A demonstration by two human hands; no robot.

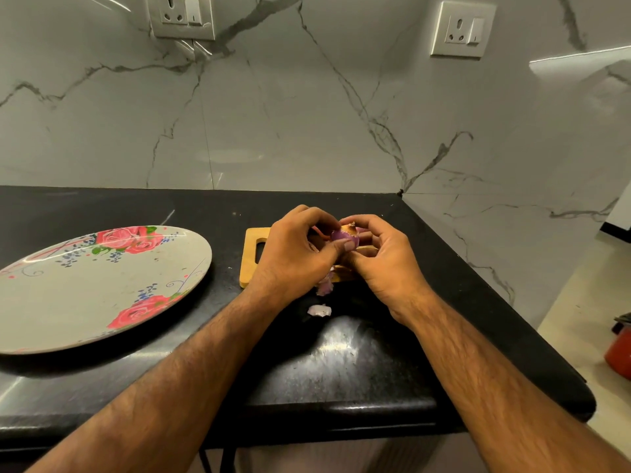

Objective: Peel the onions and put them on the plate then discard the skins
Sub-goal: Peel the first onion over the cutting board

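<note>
A small purple onion with a brown papery top is held above a wooden cutting board. My left hand grips it from the left, thumb pressed on its purple side. My right hand grips it from the right, fingertips pinching the brown tip. Loose purple skin pieces lie at the board's near edge, and one pale piece lies on the black counter. A floral plate lies to the left with nothing on it. Most of the board is hidden under my hands.
The black counter ends in a rounded edge near me and at the right. A marble wall with two sockets rises behind. A red object stands on the floor at the far right.
</note>
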